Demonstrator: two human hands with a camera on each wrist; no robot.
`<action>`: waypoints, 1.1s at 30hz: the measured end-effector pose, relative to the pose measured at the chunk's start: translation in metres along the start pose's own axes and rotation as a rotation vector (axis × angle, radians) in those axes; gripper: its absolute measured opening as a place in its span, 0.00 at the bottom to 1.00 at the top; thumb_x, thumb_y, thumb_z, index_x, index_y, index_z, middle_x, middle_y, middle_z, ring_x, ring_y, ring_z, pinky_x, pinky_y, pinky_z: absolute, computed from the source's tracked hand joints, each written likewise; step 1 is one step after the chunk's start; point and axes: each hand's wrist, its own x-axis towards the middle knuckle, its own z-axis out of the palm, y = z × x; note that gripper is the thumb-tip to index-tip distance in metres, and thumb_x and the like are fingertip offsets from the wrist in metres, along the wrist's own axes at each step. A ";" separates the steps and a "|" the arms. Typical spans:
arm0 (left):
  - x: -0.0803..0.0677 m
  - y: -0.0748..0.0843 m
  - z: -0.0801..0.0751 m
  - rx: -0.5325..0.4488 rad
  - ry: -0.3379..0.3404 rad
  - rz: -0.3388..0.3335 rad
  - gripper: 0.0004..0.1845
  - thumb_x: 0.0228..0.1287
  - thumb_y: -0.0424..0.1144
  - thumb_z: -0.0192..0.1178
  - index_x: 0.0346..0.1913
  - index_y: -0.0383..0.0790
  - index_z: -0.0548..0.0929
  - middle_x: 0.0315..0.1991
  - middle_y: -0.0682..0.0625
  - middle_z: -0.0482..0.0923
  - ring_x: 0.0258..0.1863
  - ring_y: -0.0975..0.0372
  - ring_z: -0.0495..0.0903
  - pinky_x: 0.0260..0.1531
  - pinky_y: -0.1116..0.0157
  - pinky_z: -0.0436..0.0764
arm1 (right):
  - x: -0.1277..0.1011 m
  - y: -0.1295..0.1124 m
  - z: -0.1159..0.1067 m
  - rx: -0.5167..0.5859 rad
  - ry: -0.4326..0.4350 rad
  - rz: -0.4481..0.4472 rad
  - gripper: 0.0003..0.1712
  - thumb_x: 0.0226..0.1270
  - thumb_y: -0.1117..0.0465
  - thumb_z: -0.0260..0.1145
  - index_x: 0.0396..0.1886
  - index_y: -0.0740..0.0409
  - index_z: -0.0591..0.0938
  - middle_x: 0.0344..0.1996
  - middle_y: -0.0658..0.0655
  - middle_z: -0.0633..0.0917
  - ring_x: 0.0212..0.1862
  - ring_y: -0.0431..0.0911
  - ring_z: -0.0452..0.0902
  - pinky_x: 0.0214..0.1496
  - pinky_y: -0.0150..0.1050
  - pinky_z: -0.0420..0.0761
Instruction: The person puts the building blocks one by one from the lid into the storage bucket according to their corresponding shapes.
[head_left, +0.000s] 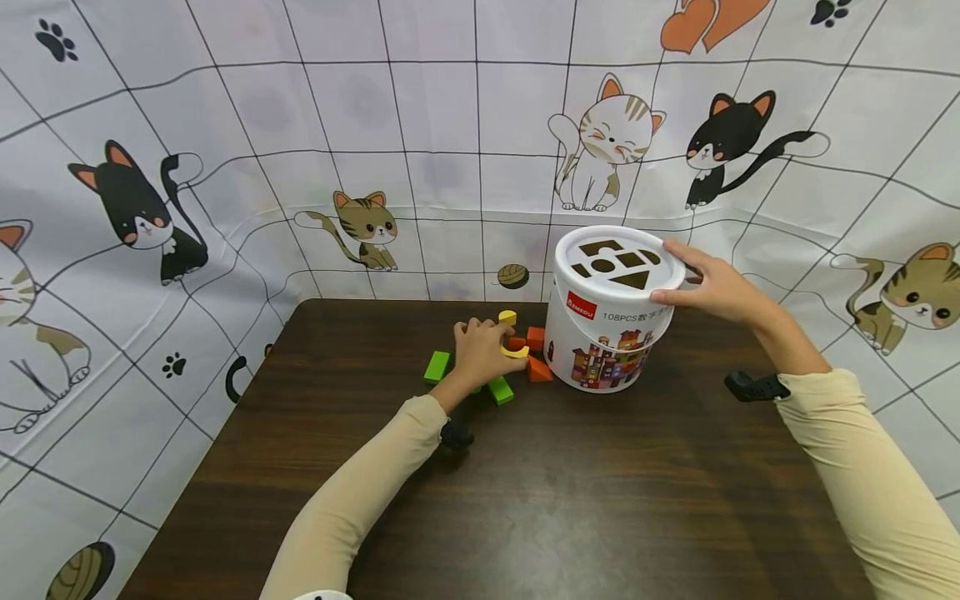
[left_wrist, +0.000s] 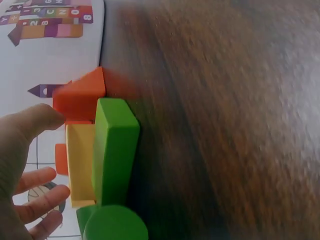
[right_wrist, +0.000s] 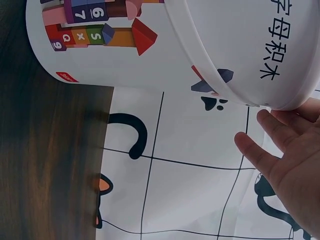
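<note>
Currently, head view: left hand [head_left: 480, 354] sits on a small pile of blocks near mid-worktop [head_left: 600, 517], fingers curled over a yellow arch block [head_left: 514, 351]; grip looks like a pinch, though the fingertips are partly hidden. Around it: green block [head_left: 437, 366] to its left, second green block [head_left: 500, 390] just below, orange blocks [head_left: 537, 354] between the hand and the bucket. White bucket [head_left: 609, 333] stands upright just right of the pile, lid [head_left: 617, 260] w/ shape cut-outs on top. Right hand [head_left: 712, 287] rests on the lid's far-right rim, fingers extended, thumb against the rim edge; steadying, not clamped.

Left wrist view: yellow block [left_wrist: 80, 165] lies flat against a long green block [left_wrist: 116, 150], long axes parallel. Orange block [left_wrist: 80, 97] touches the yellow block's end, bucket side. Green cylinder [left_wrist: 115, 224] at the other end. Thumb and fingers [left_wrist: 42, 187] bracket the yellow piece; contact on the far face not visible.

Right wrist view: right hand's fingers [right_wrist: 280, 150] are spread, relaxed, beside the lid rim.

Key relation: lid slots lie up and to the right of the left hand; left hand is nearer the blocks, right hand nearer the lid.
</note>
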 end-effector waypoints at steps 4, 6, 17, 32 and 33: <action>0.001 0.004 0.003 0.010 0.011 -0.034 0.34 0.52 0.68 0.70 0.57 0.50 0.86 0.50 0.48 0.83 0.51 0.51 0.75 0.59 0.44 0.65 | 0.001 0.001 0.000 -0.005 0.005 -0.003 0.58 0.65 0.53 0.74 0.84 0.54 0.48 0.83 0.60 0.48 0.76 0.71 0.58 0.69 0.60 0.70; 0.001 0.006 0.005 0.020 0.011 -0.064 0.35 0.51 0.69 0.70 0.57 0.50 0.85 0.52 0.46 0.82 0.54 0.50 0.74 0.60 0.43 0.63 | 0.001 0.001 0.000 -0.006 0.006 -0.003 0.58 0.65 0.53 0.74 0.84 0.54 0.48 0.83 0.61 0.48 0.76 0.71 0.58 0.69 0.60 0.70; 0.001 -0.005 0.012 0.007 0.001 -0.158 0.42 0.47 0.73 0.69 0.55 0.42 0.85 0.51 0.44 0.84 0.57 0.46 0.73 0.67 0.35 0.54 | 0.000 -0.003 0.000 0.003 0.006 -0.004 0.58 0.65 0.53 0.74 0.84 0.55 0.48 0.83 0.61 0.48 0.76 0.71 0.58 0.71 0.61 0.68; 0.001 0.003 0.020 0.028 0.053 -0.169 0.38 0.47 0.72 0.68 0.50 0.43 0.88 0.45 0.47 0.86 0.52 0.48 0.74 0.60 0.39 0.62 | -0.001 -0.003 0.001 0.004 0.008 -0.007 0.58 0.65 0.53 0.74 0.84 0.56 0.48 0.83 0.61 0.48 0.76 0.70 0.59 0.71 0.60 0.68; 0.001 0.003 0.020 0.022 0.049 -0.169 0.38 0.48 0.71 0.69 0.51 0.42 0.88 0.45 0.47 0.86 0.52 0.48 0.74 0.60 0.40 0.62 | -0.002 -0.003 0.001 0.003 0.009 -0.006 0.58 0.65 0.52 0.74 0.84 0.56 0.48 0.83 0.60 0.48 0.76 0.70 0.59 0.71 0.61 0.68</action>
